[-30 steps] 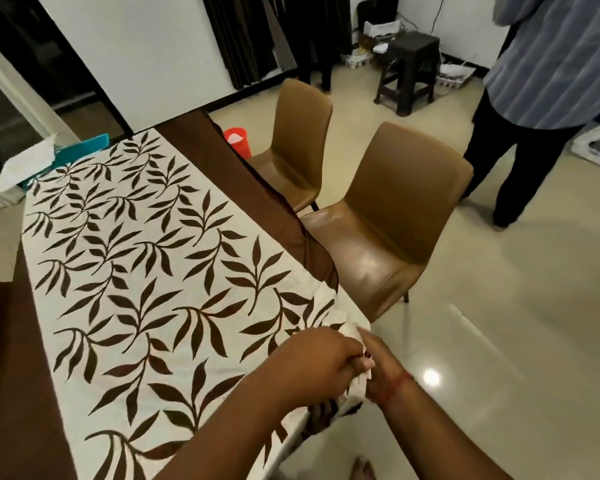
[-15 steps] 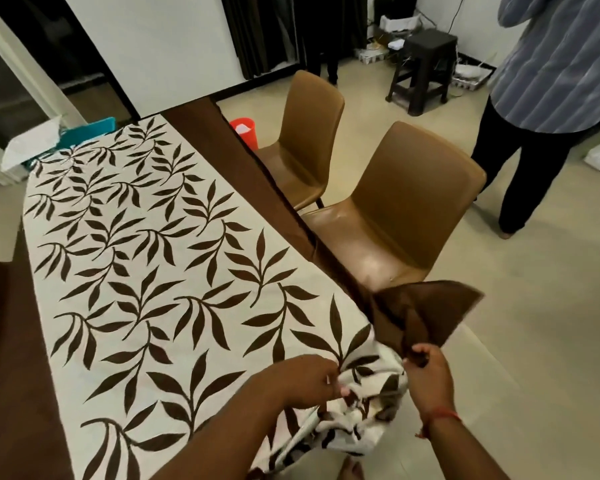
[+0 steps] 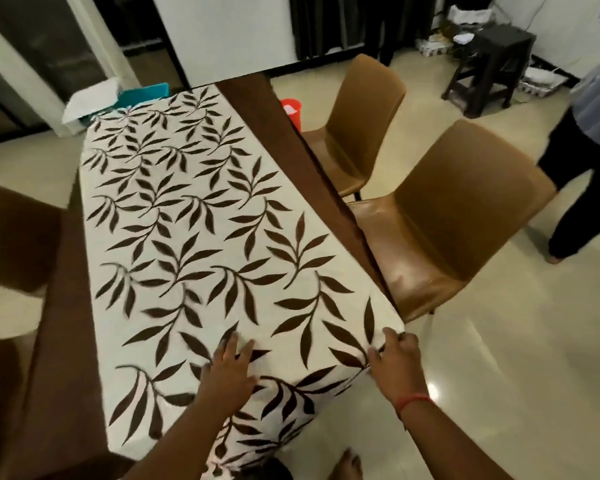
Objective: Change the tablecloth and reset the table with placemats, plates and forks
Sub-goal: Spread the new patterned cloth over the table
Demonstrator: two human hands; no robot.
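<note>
Half a second before, both hands had been bunching the corner of the leaf-print tablecloth [image 3: 201, 244] with a brown flap lifted free; now that corner lay flat over the near right corner of the tabletop [image 3: 66, 341], and the hands had parted. The cloth, cream with dark brown leaf sprays, ran the whole length of the tabletop, its near end draped over the edge. Brown borders showed along both long sides, though I could not tell whether they were a second cloth or bare wood.

Two tan chairs stood along the right side: the nearer chair [image 3: 444, 223] close against the table's edge, the farther chair [image 3: 357, 123] just beyond it. Part of a dark brown chair [image 3: 11, 233] showed at the left. Another person [image 3: 582, 161] in dark trousers and a striped shirt stood on the pale floor to the right, well apart from the table. One black stool [image 3: 492, 60] sat near the far wall, and one red bin [image 3: 291, 109] peeked out past the table's right edge. A teal box [image 3: 146, 93] with white paper [image 3: 90, 102] beside it lay at the far end.

The left hand [image 3: 229, 372] pressed flat on the cloth, fingers spread. The right hand [image 3: 395, 365], with a red thread at the wrist, rested at the corner, fingers curved over the cloth's edge; whether it pinched the fabric I could not tell.
</note>
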